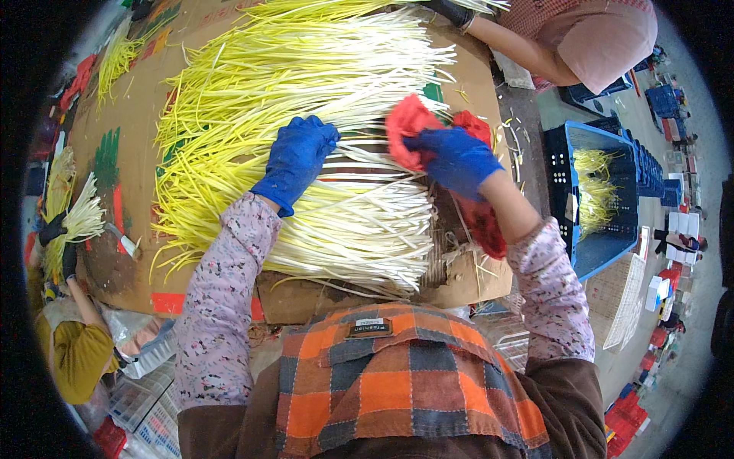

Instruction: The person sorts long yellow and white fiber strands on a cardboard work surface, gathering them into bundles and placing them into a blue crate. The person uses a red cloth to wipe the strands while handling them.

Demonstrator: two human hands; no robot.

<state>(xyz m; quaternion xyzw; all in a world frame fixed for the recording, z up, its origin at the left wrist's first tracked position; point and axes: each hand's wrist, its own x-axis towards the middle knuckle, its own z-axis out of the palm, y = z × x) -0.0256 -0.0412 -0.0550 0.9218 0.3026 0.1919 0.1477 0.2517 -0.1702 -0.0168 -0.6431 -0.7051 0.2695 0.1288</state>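
Observation:
Long yellow-and-white vegetable stalks, like blanched garlic chives (355, 229), lie spread side by side across the cardboard-covered table (132, 172), yellow ends left and white ends right. My left hand (304, 158), in a blue rubber glove, rests on the middle of the stalks with its fingers curled; whether it grips any is hidden. In my right hand (456, 158), also blue-gloved and slightly blurred, is a red cloth (406, 126), held at the white ends. More red cloth (484, 226) lies below that hand, by the table's right side.
A blue plastic crate (608, 246) with yellow stalks stands at right. At top right a co-worker's dark-gloved hand (453, 11) touches the stalks. Another person in a mustard top (80, 356) holds a bundle (85, 212) at left, near a knife-like tool (123, 241).

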